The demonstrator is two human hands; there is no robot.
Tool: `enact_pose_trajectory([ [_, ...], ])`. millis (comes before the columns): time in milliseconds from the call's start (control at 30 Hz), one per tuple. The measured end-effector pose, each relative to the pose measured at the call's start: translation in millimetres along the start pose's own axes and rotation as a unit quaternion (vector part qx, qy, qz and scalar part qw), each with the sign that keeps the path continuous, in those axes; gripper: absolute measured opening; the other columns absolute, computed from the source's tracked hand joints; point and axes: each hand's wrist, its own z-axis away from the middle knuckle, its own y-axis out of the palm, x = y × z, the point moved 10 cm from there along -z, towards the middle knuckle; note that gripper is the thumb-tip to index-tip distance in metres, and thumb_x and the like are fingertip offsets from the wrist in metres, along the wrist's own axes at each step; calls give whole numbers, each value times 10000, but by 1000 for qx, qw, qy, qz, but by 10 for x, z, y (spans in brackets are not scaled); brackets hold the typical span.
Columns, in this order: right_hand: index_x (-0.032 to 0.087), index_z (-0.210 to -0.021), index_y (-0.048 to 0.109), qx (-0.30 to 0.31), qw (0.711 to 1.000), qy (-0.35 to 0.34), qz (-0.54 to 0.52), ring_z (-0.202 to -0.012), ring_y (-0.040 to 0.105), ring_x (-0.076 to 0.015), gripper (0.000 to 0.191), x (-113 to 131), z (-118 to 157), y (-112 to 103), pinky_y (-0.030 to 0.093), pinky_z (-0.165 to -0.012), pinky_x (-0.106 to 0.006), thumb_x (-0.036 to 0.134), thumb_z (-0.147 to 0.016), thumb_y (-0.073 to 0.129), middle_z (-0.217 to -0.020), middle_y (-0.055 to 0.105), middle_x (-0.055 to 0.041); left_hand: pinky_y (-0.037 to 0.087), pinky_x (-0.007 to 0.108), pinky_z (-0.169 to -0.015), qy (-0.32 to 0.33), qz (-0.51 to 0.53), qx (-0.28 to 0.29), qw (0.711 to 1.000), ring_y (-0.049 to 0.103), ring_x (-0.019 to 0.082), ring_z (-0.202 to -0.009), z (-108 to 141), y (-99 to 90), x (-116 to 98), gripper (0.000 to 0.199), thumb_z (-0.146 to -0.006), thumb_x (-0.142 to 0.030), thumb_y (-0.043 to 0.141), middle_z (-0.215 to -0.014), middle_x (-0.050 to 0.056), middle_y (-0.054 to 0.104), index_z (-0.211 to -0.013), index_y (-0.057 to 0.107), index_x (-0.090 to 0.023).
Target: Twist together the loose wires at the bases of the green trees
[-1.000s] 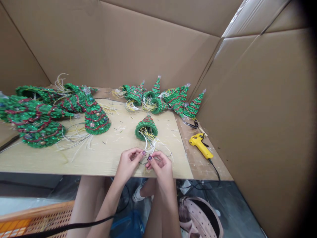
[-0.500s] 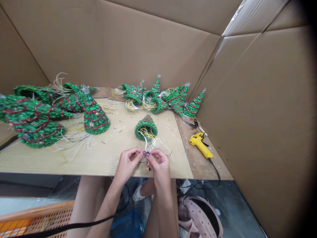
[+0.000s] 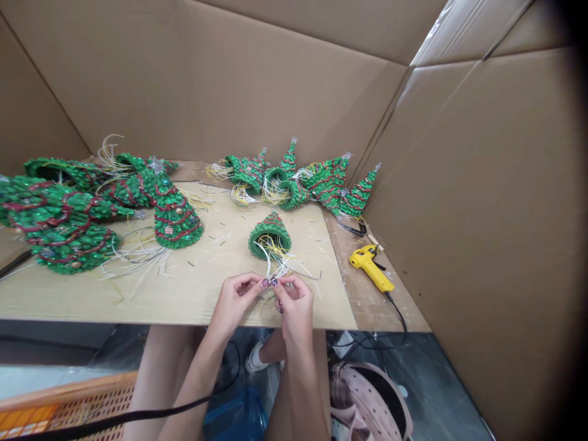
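glossy dark purple polish [image 3: 274, 282] coats the thumbnails [image 3: 264, 283]; forearms [image 3: 205, 361] and thighs [image 3: 154, 367] are bare.

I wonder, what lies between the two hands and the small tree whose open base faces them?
In the head view, white and yellow wires spill from the small tree toward the left hand and right hand.

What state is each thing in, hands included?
Thin white and yellow wires: spilling loosely from the small tree's base
Left hand: fingers pinched on the wires
Right hand: fingers pinched on the wires
Small green cone-shaped tree: lying down, hollow base facing the hands
Green tree with red garland: standing upright
Yellow plastic glue gun: lying down, unheld, cord attached; can't tell if it's on
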Motion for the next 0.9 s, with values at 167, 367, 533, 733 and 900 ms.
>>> enact_pose_trajectory([
  [167, 157, -676, 544, -17, 1000, -15, 4, -434, 356, -31, 233, 19, -1, 7, 253, -387, -161, 304, -675, 725, -606, 511, 47, 450, 215, -638, 5, -5, 2, 1000, 580, 148, -689, 2, 7, -1, 224, -738, -351, 656, -733, 56, 685, -727, 673, -128],
  [367, 165, -742, 541, -1, 998, -35, 42, -466, 386, -50, 213, 60, -2, 52, 304, -411, -172, 325, -728, 682, -639, 508, 39, 429, 209, -611, 15, -8, 0, 1000, 554, 140, -664, 1, 3, -11, 232, -745, -359, 645, -688, 40, 649, -728, 658, -129],
  [533, 177, -818, 507, -56, 990, -97, 85, -581, 476, -81, 205, 200, 98, -15, 399, -506, -183, 321, -771, 646, -721, 504, 20, 400, 205, -573, 11, -12, -13, 1000, 525, 133, -630, 2, -19, 5, 252, -736, -379, 648, -659, 30, 618, -722, 649, -127],
  [733, 189, -996, 539, -176, 923, -255, 229, -626, 436, -93, 202, 741, 390, -116, 423, -604, -219, 211, -808, 610, -806, 468, -2, 394, 202, -575, 8, -15, -16, 1000, 526, 131, -630, 5, -21, 25, 257, -738, -389, 657, -660, 21, 612, -714, 640, -133],
  [900, 190, -985, 653, -146, 846, -340, 383, -658, 452, -119, 165, 1052, 413, 49, 413, -630, -263, 182, -839, 577, -839, 514, -40, 390, 197, -566, 5, -17, -14, 1000, 517, 124, -615, 2, -16, 31, 248, -746, -379, 653, -643, 11, 598, -702, 631, -137],
])
